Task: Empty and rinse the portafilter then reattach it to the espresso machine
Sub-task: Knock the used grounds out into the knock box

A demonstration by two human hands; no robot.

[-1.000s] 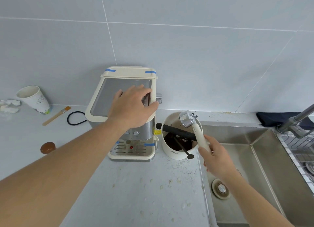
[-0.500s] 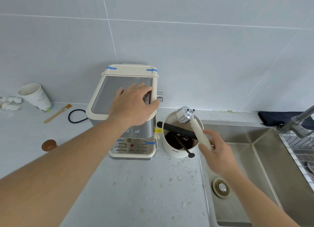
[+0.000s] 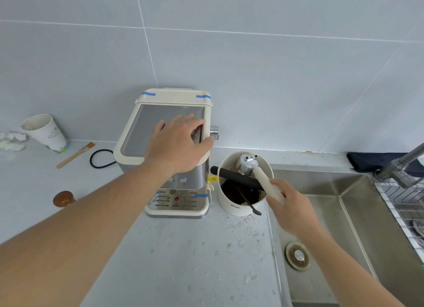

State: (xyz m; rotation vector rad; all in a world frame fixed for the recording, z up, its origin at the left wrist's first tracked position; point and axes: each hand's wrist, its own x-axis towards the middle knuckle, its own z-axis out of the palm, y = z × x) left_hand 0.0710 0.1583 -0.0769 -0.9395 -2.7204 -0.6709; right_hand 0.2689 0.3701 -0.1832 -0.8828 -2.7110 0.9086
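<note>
Left hand (image 3: pixel 177 143): fingers straight, laid flat on espresso machine (image 3: pixel 171 150) lid, likely to steady it

Right hand (image 3: pixel 290 205): curled round cream handle of portafilter (image 3: pixel 252 169), head inverted over knock box (image 3: pixel 243 182) bar, positioned to dump grounds; sink (image 3: pixel 344 215) adjacent for rinsing

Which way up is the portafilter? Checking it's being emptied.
Turned over: the portafilter shows its underside spouts, over the knock box, gripped by the right hand.

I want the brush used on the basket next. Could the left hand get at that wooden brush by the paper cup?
Probably yes: the left hand rests flat on the espresso machine, holding nothing, and the brush lies uncovered on the counter.
</note>
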